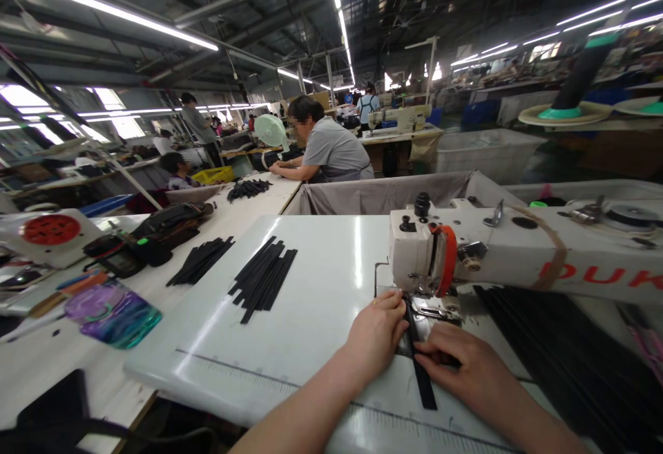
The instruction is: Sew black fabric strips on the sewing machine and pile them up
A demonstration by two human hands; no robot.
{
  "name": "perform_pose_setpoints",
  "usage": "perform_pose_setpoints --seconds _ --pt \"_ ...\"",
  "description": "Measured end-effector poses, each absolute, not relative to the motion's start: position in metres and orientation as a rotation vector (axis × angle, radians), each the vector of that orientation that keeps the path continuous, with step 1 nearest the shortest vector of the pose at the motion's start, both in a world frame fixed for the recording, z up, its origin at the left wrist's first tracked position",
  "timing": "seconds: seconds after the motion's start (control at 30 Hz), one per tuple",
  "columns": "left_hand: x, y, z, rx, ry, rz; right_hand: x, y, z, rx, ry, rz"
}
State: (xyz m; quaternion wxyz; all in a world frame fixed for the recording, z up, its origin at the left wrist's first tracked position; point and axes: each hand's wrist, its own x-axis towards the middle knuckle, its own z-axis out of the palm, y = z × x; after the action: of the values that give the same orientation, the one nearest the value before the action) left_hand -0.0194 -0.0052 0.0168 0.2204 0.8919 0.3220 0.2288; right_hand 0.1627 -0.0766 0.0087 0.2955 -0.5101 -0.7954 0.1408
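A narrow black fabric strip runs from under the needle area of a white sewing machine toward me. My left hand presses its bent fingers along the strip's left side, close to the presser foot. On the other side, my right hand pinches the strip's edge between thumb and fingers, a little nearer to me. Cut black strips lie in a loose pile on the pale machine table to the left. Long black strips are heaped under the machine arm at right.
Another bundle of black strips lies on the left bench, near a purple-teal bottle and a dark jar. A ruler scale marks the table's front. A co-worker leans over the bench ahead, beside a green fan.
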Motion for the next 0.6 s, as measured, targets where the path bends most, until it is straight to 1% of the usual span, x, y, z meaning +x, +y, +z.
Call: perform_pose_setpoints --seconds 0.1,0.33,0.6 --pt "-0.0189 -0.0043 0.0173 2.47 0.874 0.652 0.1644 -0.0776 0.0107 -1.33 -2.132 0.441" --pt "-0.0194 -0.0035 0.0156 2.472 0.887 0.683 0.1639 -0.0703 0.0086 -1.281 -2.15 0.308" --pt "-0.0203 -0.0053 0.0169 2.433 0.91 0.703 0.1642 -0.0724 0.0009 -1.299 -2.131 0.288"
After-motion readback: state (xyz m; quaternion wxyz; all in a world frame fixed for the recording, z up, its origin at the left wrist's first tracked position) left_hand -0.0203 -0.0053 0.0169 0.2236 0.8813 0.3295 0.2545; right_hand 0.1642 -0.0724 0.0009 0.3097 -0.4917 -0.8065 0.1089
